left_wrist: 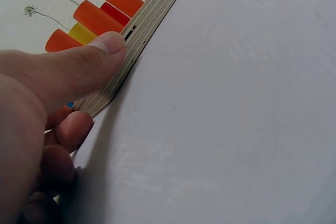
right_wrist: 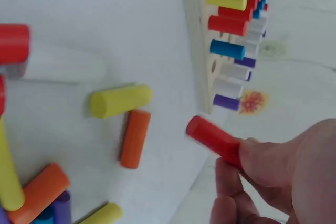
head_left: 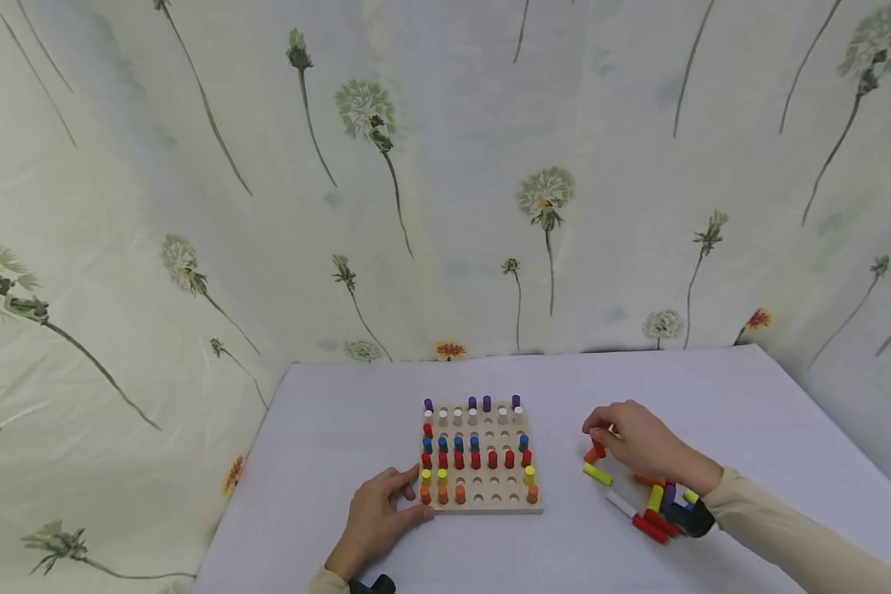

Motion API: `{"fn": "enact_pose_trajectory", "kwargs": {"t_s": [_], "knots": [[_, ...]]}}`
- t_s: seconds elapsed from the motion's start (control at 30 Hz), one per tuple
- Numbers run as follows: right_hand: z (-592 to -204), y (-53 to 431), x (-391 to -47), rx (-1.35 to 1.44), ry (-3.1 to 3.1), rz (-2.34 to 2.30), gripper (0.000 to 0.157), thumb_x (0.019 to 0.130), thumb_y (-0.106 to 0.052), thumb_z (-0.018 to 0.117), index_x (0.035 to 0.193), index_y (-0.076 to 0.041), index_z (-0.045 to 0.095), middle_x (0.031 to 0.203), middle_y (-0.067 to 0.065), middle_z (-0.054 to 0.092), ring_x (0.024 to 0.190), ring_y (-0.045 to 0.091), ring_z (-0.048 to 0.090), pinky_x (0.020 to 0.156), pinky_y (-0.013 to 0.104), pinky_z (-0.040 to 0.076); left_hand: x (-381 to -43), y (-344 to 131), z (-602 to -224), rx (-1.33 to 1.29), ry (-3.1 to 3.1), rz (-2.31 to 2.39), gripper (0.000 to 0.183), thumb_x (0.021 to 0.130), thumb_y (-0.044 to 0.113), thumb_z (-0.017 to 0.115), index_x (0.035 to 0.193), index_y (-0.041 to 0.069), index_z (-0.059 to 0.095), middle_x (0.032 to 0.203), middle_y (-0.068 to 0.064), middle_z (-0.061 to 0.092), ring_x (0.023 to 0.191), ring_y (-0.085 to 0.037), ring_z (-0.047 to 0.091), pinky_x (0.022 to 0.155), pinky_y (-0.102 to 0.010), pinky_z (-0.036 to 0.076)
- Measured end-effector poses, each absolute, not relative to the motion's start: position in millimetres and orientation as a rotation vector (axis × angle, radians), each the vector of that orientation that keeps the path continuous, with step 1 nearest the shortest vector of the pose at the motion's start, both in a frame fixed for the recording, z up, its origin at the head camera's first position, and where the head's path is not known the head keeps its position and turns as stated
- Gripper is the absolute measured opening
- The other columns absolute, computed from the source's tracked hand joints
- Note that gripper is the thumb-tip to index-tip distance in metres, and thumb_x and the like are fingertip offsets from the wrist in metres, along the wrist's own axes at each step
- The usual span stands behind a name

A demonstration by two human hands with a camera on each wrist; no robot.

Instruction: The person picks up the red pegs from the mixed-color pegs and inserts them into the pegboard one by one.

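Note:
A light wooden pegboard (head_left: 483,510) stands on the table, partly filled with rows of purple, white, red, blue, yellow and orange pegs. My left hand (head_left: 377,513) grips its near left corner. In the left wrist view, the thumb (left_wrist: 86,64) presses the board's layered front edge (left_wrist: 142,35), while the other fingers curl at the side. To the right of the board, my right hand (head_left: 642,441) pinches a red peg (right_wrist: 212,136) between thumb and fingers, above the table. Below it lie a loose orange peg (right_wrist: 135,139) and a yellow peg (right_wrist: 121,101).
More loose pegs lie in a pile under the right wrist, among them a white peg (head_left: 621,502), a red peg (head_left: 649,529) and a yellow peg (head_left: 655,498). Behind the white-covered table (head_left: 341,412) hangs a dandelion-printed curtain (head_left: 445,206).

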State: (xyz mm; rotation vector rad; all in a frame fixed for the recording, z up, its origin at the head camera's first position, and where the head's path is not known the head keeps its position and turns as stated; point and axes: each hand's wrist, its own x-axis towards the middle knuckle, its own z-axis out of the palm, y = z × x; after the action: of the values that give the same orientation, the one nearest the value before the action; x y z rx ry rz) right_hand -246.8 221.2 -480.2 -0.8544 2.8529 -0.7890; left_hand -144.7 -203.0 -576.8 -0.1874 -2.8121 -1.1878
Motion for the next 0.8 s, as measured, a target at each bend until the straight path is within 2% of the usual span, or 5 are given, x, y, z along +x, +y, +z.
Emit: {"fn": "enact_pose_trajectory", "kwargs": {"t_s": [0.1,0.3,0.47,0.8], "knots": [[-478.9,209.1,-248.8,-0.818,2.926,-0.821,0.006,0.098,-0.012,0.075,0.103,-0.011,0.077,0.089,-0.009,0.075,0.086,0.011,0.063,0.079,0.033,0.052,-144.1,-202.6,-576.2,-0.179,-2.816,-1.192,0.069,0.082,0.047,0.09,0.139,0.013,0.071,0.085,0.012,0.06,0.063,-0.003,0.041,0.057,-0.021,0.029],[-473.7,178.6,-254.2,-0.752,2.987,-0.954,0.006,0.095,-0.012,0.079,0.1,-0.014,0.08,0.087,-0.005,0.076,0.08,0.013,0.061,0.068,0.03,0.046,-143.2,-202.7,-575.2,-0.168,-2.826,-1.182,0.069,0.082,0.047,0.09,0.14,0.013,0.071,0.085,0.012,0.06,0.063,-0.003,0.041,0.058,-0.021,0.029],[-476.0,145.9,-260.7,-0.735,3.04,-1.048,0.006,0.093,-0.012,0.082,0.097,-0.016,0.083,0.084,-0.006,0.075,0.082,0.016,0.059,0.07,0.032,0.041,-144.4,-203.1,-575.6,-0.17,-2.823,-1.166,0.07,0.082,0.048,0.09,0.139,0.014,0.071,0.085,0.012,0.061,0.063,-0.002,0.04,0.058,-0.02,0.029],[-480.1,87.1,-271.9,-0.809,2.974,-1.119,0.004,0.091,-0.01,0.084,0.094,-0.012,0.085,0.083,-0.004,0.074,0.077,0.014,0.051,0.069,0.031,0.04,-148.1,-205.1,-578.5,-0.204,-2.809,-1.169,0.07,0.082,0.048,0.09,0.139,0.012,0.071,0.085,0.013,0.061,0.063,-0.002,0.041,0.057,-0.02,0.03]]}}
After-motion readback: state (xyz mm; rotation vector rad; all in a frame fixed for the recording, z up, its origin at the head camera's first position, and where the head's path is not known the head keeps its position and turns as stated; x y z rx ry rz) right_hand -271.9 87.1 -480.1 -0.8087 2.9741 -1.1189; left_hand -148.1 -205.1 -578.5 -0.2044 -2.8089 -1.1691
